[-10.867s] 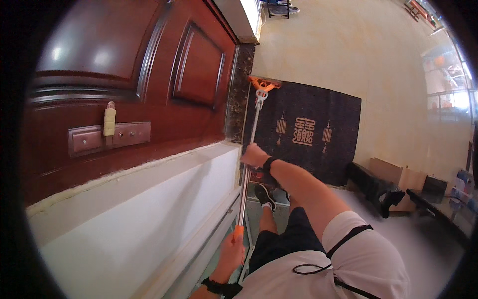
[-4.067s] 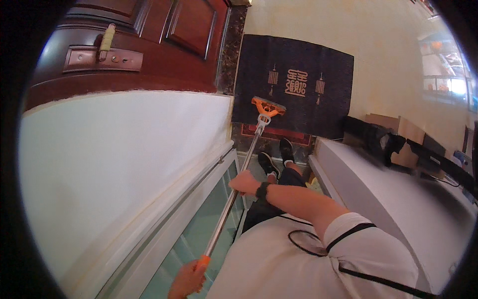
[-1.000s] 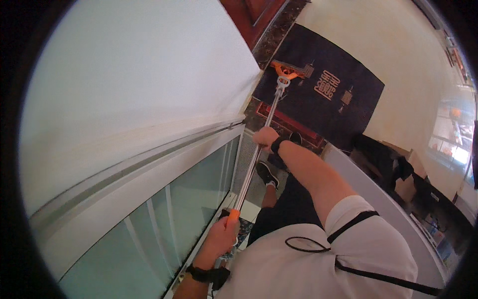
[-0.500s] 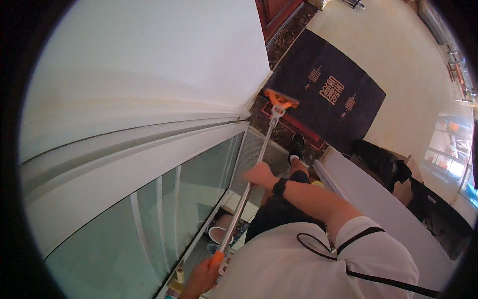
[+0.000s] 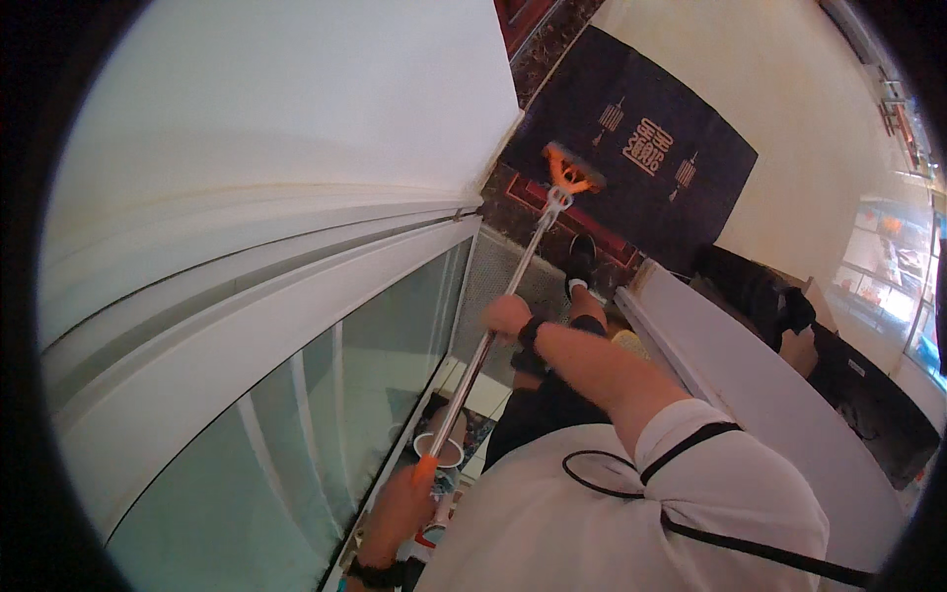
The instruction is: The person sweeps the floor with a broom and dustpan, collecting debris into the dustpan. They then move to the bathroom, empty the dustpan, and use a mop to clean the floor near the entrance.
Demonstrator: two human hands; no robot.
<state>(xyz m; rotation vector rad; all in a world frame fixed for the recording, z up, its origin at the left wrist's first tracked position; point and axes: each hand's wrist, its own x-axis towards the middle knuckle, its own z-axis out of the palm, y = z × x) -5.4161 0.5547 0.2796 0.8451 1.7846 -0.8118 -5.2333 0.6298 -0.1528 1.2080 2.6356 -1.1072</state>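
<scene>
A long mop with a steel pole [image 5: 475, 370] runs from low in the picture up and away to the right. Its orange head [image 5: 572, 176], probably a sponge mop's, lies over the near edge of a dark mat [image 5: 691, 128]; whether it presses on the mat or hovers, I cannot tell. My left hand [image 5: 400, 501] is closed round the pole's orange grip at the lower end. Higher up, my right hand [image 5: 508, 317] wraps the steel pole about halfway along. Both wrists wear black bands.
Left of me stands a sliding glass door [image 5: 296, 414] in a white frame, beside a white wall [image 5: 296, 109]. A low white partition [image 5: 750, 385] rises on my right. Near my left hand is a bucket [image 5: 439, 451]. My shoe [image 5: 581, 259] is by the dark stone threshold.
The mop's head has moved farther out onto the mat and turned. Both hands have shifted with the pole, keeping their grip, and the view has moved a little.
</scene>
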